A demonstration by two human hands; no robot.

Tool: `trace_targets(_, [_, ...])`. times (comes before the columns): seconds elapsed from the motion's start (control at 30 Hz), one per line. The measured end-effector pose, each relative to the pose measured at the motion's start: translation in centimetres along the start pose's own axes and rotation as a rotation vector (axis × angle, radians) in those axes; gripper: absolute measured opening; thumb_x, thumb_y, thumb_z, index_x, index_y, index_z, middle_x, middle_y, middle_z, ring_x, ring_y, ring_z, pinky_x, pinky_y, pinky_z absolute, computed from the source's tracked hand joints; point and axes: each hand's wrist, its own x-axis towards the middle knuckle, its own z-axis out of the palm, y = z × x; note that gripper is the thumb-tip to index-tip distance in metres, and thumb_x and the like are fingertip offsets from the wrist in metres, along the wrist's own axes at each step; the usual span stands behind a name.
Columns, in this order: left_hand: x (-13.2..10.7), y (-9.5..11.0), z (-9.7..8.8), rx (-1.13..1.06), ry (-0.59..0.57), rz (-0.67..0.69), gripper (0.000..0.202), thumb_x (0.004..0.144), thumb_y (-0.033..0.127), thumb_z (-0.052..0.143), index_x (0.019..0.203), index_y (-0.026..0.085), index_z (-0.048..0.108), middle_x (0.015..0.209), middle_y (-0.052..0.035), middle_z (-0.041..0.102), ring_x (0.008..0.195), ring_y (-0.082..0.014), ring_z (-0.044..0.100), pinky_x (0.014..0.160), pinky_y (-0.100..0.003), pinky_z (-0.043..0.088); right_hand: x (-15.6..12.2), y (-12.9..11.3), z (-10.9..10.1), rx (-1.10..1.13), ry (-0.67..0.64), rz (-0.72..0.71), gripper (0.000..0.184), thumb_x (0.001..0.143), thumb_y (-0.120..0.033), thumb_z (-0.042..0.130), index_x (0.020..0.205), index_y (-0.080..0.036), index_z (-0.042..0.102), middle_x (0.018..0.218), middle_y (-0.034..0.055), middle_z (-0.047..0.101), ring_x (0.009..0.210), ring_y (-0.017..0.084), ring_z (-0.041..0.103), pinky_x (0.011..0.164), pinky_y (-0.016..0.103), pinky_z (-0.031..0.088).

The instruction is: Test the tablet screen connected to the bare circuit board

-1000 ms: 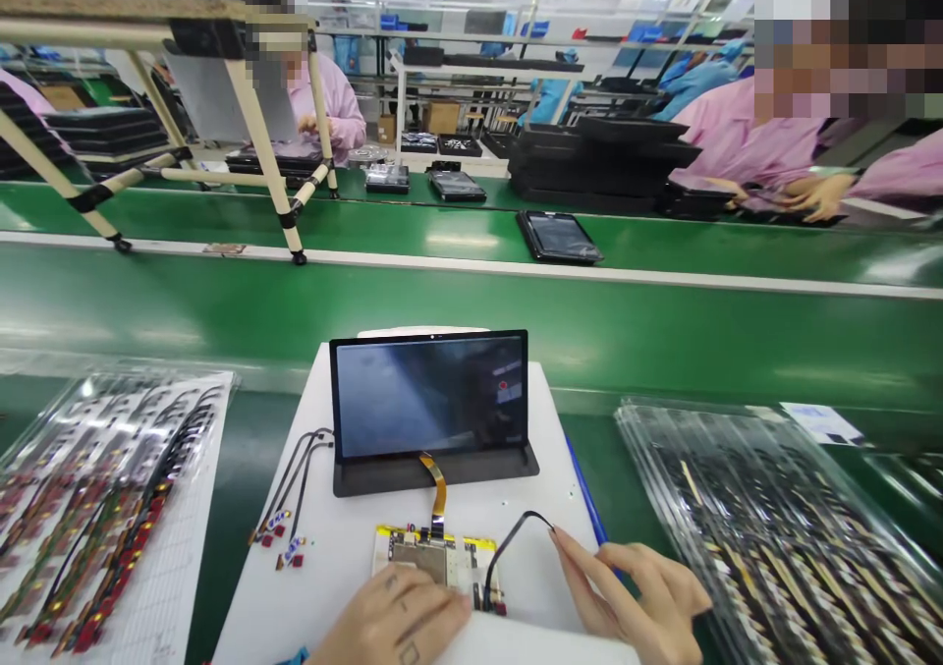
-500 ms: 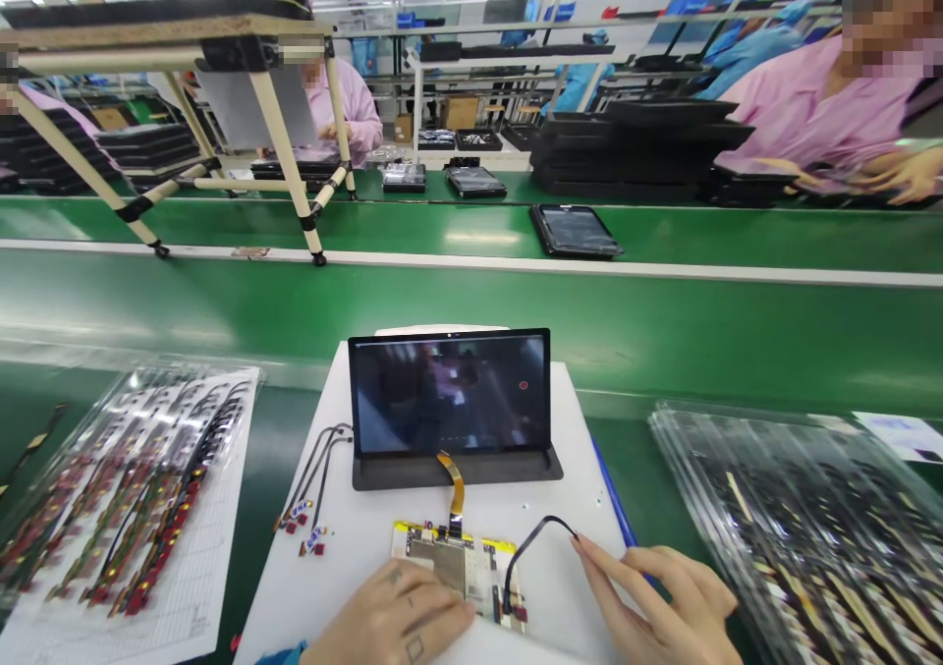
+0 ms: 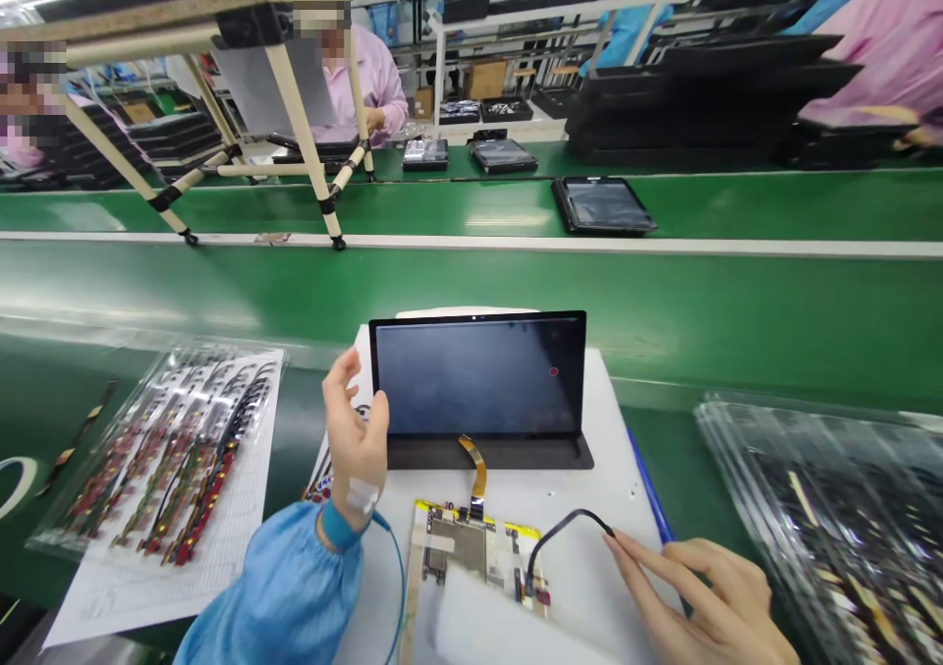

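My left hand (image 3: 355,439) is raised by the left edge of the tablet screen (image 3: 478,380), thumb and fingers apart, holding nothing. It wears a blue wrist strap with a cord. My right hand (image 3: 699,586) pinches the upper end of a thin black cable (image 3: 564,523). The cable arches down to the right side of a circuit board (image 3: 461,547) edged with yellow tape. An orange flex ribbon (image 3: 477,467) runs from the board up to the screen. A white pad-like piece (image 3: 501,626) covers the board's lower part. Small cable parts (image 3: 318,486) lie partly hidden behind my left hand.
Clear trays of cable parts stand left (image 3: 169,449) and right (image 3: 817,537); a paper sheet (image 3: 177,596) lies under the left one. A white tape roll (image 3: 16,483) is at far left. Beyond the green conveyor belt (image 3: 471,277), co-workers sit behind a pipe-frame stand (image 3: 302,125).
My left hand has lifted off the board and moved up and left beside the screen, its fingers now apart. My right hand still pinches the cable. The camera view has shifted.
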Motion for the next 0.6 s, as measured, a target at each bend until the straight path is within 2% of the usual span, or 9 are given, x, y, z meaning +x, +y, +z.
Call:
trace_targets(0.07, [0.7,-1.5,1.0,0.026,0.083,-0.025,0.053,0.079,0.022,0.053,0.13,0.02,0.039,0.128,-0.0118,0.046,0.12,-0.0241,0.045,0.098,-0.038,0.034,-0.3,0.1,0.0,-0.006,-0.004,0.02,0.006,0.084,-0.02,0.064,0.079,-0.023,0.062,0.064,-0.0021,0.048,0.062,0.012,0.047,0.058,0.029,0.037])
trace_targets(0.2, [0.3,-3.6,1.5,0.108,0.058,-0.002,0.057,0.08,0.021,0.051,0.134,0.022,0.033,0.129,-0.0119,0.044,0.12,-0.0237,0.044,0.097,-0.038,0.033,-0.4,0.1,-0.2,-0.004,-0.006,0.047,0.007,0.081,-0.018,0.065,0.081,-0.024,0.063,0.064,-0.0027,0.048,0.062,0.012,0.047,0.057,0.029,0.038])
trace_targets(0.4, [-0.3,-3.8,1.4,0.07,-0.001,0.014,0.054,0.084,0.026,0.049,0.136,0.022,0.032,0.128,-0.0114,0.044,0.118,-0.0226,0.044,0.097,-0.036,0.032,0.3,-0.4,-0.3,-0.047,-0.01,0.012,0.012,0.081,-0.012,0.064,0.083,-0.024,0.062,0.062,-0.003,0.048,0.061,0.012,0.046,0.056,0.027,0.039])
trace_targets(0.5, [-0.2,-3.6,1.6,0.0,0.008,-0.013,0.053,0.084,0.029,0.049,0.134,0.021,0.034,0.126,-0.0108,0.046,0.115,-0.0217,0.047,0.096,-0.035,0.035,0.9,-1.0,-0.7,-0.098,-0.011,-0.033,0.017,0.079,-0.009,0.064,0.081,-0.025,0.063,0.06,-0.0046,0.047,0.057,0.011,0.045,0.057,0.027,0.038])
trace_targets(0.6, [0.1,-3.3,1.7,-0.076,0.027,-0.061,0.049,0.084,0.031,0.049,0.131,0.021,0.039,0.119,-0.009,0.05,0.111,-0.0203,0.049,0.095,-0.032,0.037,1.0,-1.3,-1.1,-0.146,-0.066,-0.044,0.015,0.077,-0.01,0.069,0.077,-0.025,0.064,0.059,-0.0056,0.048,0.057,0.009,0.046,0.059,0.026,0.037])
